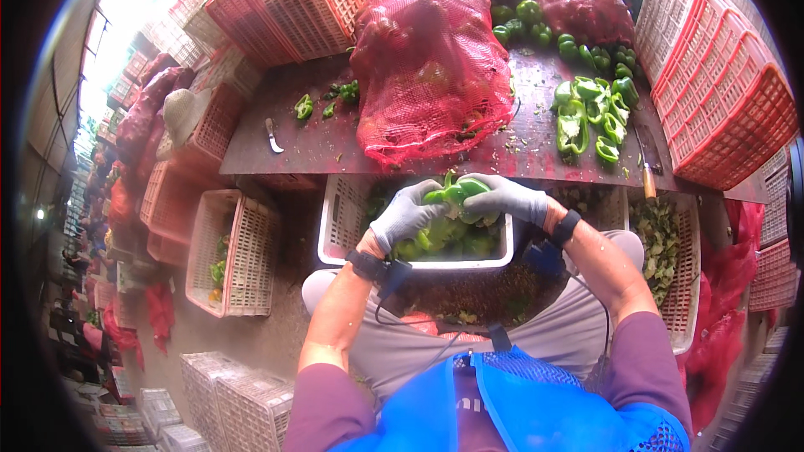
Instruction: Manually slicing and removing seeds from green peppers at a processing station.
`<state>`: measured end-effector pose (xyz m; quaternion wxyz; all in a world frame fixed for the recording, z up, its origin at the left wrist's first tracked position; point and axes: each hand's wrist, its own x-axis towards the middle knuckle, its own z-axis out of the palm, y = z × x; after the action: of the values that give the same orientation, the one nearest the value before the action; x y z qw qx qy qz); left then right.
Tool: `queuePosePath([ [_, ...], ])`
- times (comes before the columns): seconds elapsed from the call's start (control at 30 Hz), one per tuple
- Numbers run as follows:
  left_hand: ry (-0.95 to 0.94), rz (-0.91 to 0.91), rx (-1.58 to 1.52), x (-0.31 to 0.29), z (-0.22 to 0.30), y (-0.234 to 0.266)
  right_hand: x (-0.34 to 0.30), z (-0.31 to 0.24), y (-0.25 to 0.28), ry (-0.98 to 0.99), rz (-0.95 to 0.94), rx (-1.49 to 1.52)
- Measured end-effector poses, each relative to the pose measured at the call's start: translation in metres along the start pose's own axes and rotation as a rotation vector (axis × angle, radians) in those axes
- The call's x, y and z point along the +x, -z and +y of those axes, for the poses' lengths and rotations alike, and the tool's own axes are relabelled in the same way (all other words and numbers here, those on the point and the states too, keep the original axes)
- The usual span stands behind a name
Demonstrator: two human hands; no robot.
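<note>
Both my hands, in grey gloves, are closed around a green bell pepper (453, 193) that looks split into pieces. My left hand (410, 216) grips its left side and my right hand (512, 201) its right side. Just below them is a white crate (419, 265) with green pepper pieces (456, 243) inside. Beyond my hands, a full red mesh sack (431, 59) stands on the dark table (314, 138). Cut pepper halves (590, 113) lie to its right, with whole green peppers (526, 21) farther back.
A curved-blade knife (273, 136) lies at the table's left; a wooden-handled knife (649, 180) overhangs its right front edge. Red crates (724, 84) stand on the table's right. On the floor are a left crate (260, 251) and a right crate (688, 285) of leafy scraps.
</note>
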<state>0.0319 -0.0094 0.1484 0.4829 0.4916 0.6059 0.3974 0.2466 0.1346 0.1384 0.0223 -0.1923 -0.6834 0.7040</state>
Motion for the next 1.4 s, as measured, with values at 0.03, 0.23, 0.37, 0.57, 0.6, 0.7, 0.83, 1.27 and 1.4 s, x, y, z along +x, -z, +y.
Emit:
queuePosePath([
  [0.03, 0.018, -0.027, 0.02, 0.001, -0.002, 0.004, 0.002, 0.001, 0.001, -0.002, -0.03, 0.003],
  [0.23, -0.053, 0.035, -0.4, 0.014, -0.039, 0.007, 0.011, 0.038, -0.016, -0.035, -0.071, 0.86],
  [0.37, 0.005, 0.268, -0.218, 0.017, -0.073, 0.027, 0.037, 0.061, -0.044, 0.048, -0.033, 1.058],
  [0.57, -0.262, 0.385, 0.701, 0.018, -0.072, 0.017, 0.046, 0.066, -0.036, -0.031, 0.23, 0.681],
  [0.6, -0.217, 0.31, 0.651, 0.021, -0.06, 0.009, 0.045, 0.063, -0.04, -0.02, 0.262, 0.634],
  [0.7, -0.172, 0.258, 0.524, 0.019, -0.048, -0.006, 0.041, 0.051, -0.054, 0.015, 0.232, 0.681],
  [0.83, -0.27, 0.378, 0.368, 0.025, -0.056, -0.016, 0.044, 0.055, -0.051, 0.039, 0.196, 0.835],
  [1.27, -0.252, 0.423, -0.93, 0.038, -0.087, -0.004, 0.055, 0.088, -0.085, 0.221, 0.599, 0.392],
  [1.4, -0.223, 0.266, -1.085, 0.019, -0.093, 0.02, 0.042, 0.06, -0.055, -0.016, 0.447, -0.176],
])
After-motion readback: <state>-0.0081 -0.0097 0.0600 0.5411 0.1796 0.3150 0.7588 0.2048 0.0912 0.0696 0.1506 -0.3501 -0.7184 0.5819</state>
